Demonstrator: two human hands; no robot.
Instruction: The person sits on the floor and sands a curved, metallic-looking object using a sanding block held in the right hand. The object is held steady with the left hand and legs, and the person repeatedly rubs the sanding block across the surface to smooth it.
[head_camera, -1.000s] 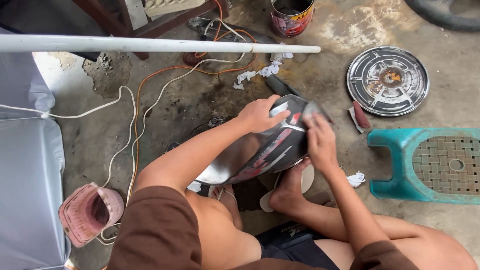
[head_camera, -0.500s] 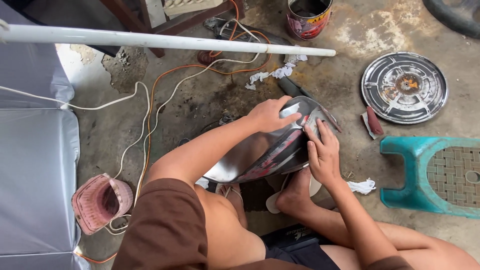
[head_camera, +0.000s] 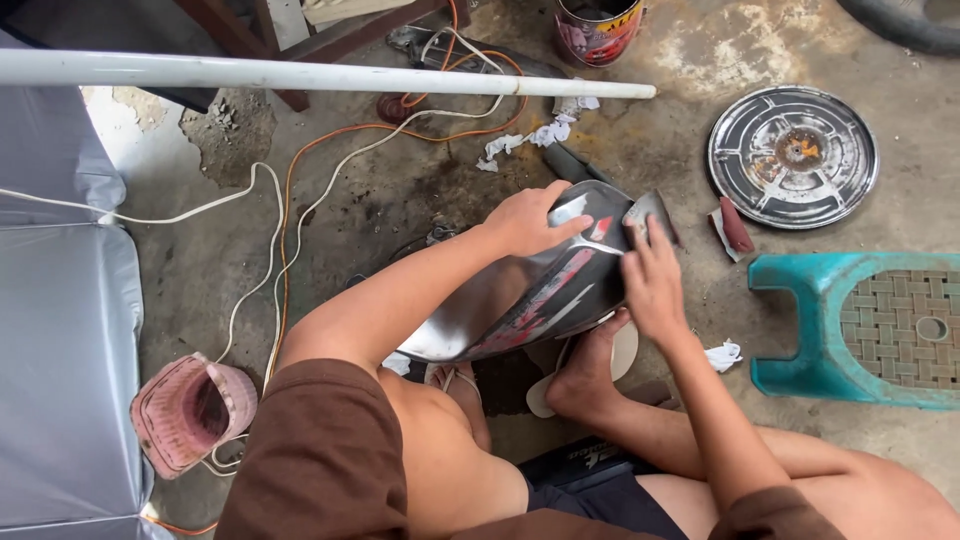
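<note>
Two hands are on the curved grey panel (head_camera: 540, 290) with red markings, which leans across my lap above my bare foot (head_camera: 585, 375), near the middle of the scene. My left hand (head_camera: 525, 220) curls its fingers over the panel's far edge and grips it. My right hand (head_camera: 652, 275) lies flat with fingers together, pressing a small grey sheet (head_camera: 648, 212) against the panel's right end; most of that sheet is under the fingers, so I cannot make out what it is. My arms hide the panel's near part.

Far off stands a paint tin (head_camera: 598, 30), cut by the top edge, its contents too dark to tell. A pink mesh basket (head_camera: 190, 412) lies tipped at near left, with a white cable running into it.

Around me: a white pipe (head_camera: 320, 75) across the far side, orange cable (head_camera: 290, 210) looping on the concrete, a round metal hubcap (head_camera: 792, 155) at far right, and a teal plastic stool (head_camera: 860, 325) to the right.
</note>
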